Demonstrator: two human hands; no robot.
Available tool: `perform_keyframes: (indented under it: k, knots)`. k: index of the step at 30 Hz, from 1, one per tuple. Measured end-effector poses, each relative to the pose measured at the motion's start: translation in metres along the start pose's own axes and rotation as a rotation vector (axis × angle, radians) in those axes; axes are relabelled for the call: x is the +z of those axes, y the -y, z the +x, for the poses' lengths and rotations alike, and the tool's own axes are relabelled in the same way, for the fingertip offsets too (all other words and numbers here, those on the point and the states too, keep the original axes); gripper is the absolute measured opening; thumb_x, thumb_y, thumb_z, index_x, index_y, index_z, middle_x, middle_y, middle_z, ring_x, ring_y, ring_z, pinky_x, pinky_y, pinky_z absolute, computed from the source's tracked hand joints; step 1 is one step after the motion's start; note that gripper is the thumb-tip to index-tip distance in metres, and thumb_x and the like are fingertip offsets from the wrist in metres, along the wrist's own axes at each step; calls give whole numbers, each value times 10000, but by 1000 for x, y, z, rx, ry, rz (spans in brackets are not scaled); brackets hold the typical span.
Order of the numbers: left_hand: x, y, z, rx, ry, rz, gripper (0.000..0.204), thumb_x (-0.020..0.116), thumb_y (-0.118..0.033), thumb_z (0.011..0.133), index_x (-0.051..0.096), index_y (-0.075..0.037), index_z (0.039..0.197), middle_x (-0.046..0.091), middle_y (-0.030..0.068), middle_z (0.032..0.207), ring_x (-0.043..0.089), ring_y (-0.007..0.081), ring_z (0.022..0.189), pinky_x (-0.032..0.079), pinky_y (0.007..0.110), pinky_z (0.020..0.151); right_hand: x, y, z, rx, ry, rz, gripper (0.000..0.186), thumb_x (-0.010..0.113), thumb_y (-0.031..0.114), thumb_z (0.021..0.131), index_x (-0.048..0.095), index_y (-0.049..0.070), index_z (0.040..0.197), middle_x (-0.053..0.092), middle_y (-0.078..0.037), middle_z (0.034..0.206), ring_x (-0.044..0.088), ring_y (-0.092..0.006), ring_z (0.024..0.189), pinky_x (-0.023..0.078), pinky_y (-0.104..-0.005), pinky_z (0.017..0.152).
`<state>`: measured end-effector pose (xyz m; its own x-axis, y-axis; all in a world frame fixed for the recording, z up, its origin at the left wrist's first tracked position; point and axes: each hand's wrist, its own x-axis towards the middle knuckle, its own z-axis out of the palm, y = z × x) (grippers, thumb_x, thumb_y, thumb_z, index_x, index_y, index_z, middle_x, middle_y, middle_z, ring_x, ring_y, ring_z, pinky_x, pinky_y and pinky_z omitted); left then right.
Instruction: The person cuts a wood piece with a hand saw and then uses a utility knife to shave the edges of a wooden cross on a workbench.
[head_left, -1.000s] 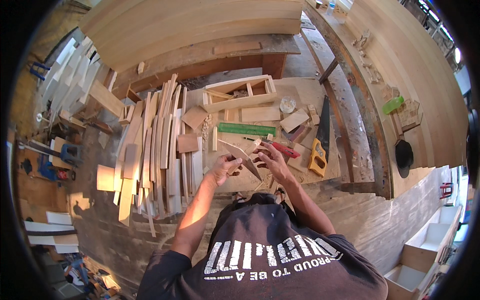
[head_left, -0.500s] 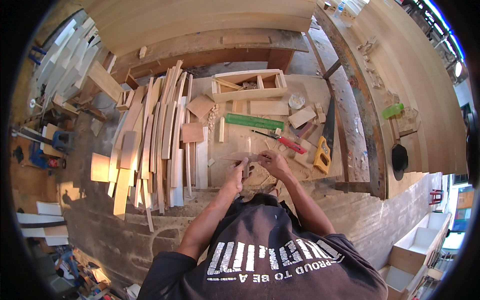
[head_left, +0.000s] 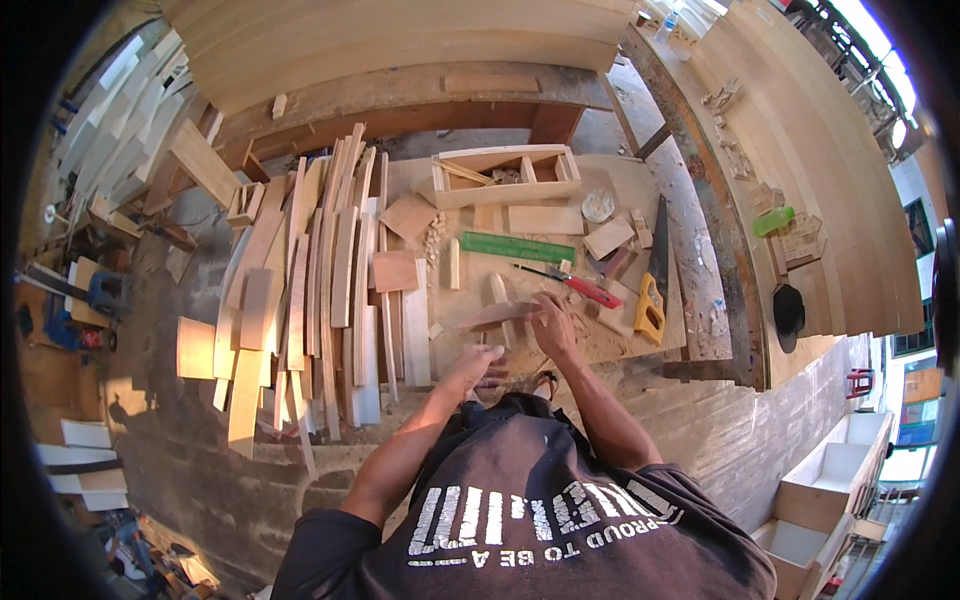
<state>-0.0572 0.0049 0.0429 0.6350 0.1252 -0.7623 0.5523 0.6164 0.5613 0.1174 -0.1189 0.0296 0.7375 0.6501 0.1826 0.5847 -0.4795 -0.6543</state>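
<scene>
My right hand [head_left: 553,326] pinches the end of a thin, tapered piece of wood [head_left: 495,314], which points to the left above the work board [head_left: 450,345]. Beneath that piece, a pale wooden stick [head_left: 498,287] shows at its far end. My left hand [head_left: 474,369] is apart from the wood, nearer to my body, its fingers loosely spread with nothing seen in them. Just beyond the hands are a red-handled cutter [head_left: 594,291], a green ruler [head_left: 517,247] and a small wooden block [head_left: 454,264]. To the right lies a handsaw with a yellow handle [head_left: 650,312].
A stack of long wooden strips [head_left: 300,270] fills the left side. At the back stands a divided wooden box [head_left: 508,193] with offcuts inside. A round clear container [head_left: 598,206] sits near it. Along the right runs a bench bearing a green bottle [head_left: 773,221] and a black cap [head_left: 789,308].
My left hand has let go of the wood and drawn back toward me. My right hand keeps the tapered piece. The view has shifted slightly.
</scene>
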Motion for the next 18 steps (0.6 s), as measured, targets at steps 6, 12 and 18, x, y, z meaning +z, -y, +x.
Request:
perform_keyframes:
  k: [6,12,18]
  knots:
    - [-44,-24,-34,162,-123,125,302,615,-269,975,655,21,1051,690,91,844,656,153,642,523,286,582,-12,40,-30,104,-35,-139,327,744,202,818,609,65,1083,623,-136,1064,607,-355,1011,492,-427,838]
    - [-72,-59,-15,391,-381,202,232,630,-212,957,683,13,964,656,53,713,585,100,541,446,242,488,14,62,-36,376,240,-111,526,826,338,769,535,41,1091,631,-171,1042,619,-377,994,494,-460,817]
    - [-80,-68,-8,414,-413,254,257,623,-266,961,668,-21,903,659,35,743,601,88,570,479,243,511,3,44,-44,263,249,-37,514,830,281,765,531,32,1101,631,-187,1041,624,-386,988,502,-455,818]
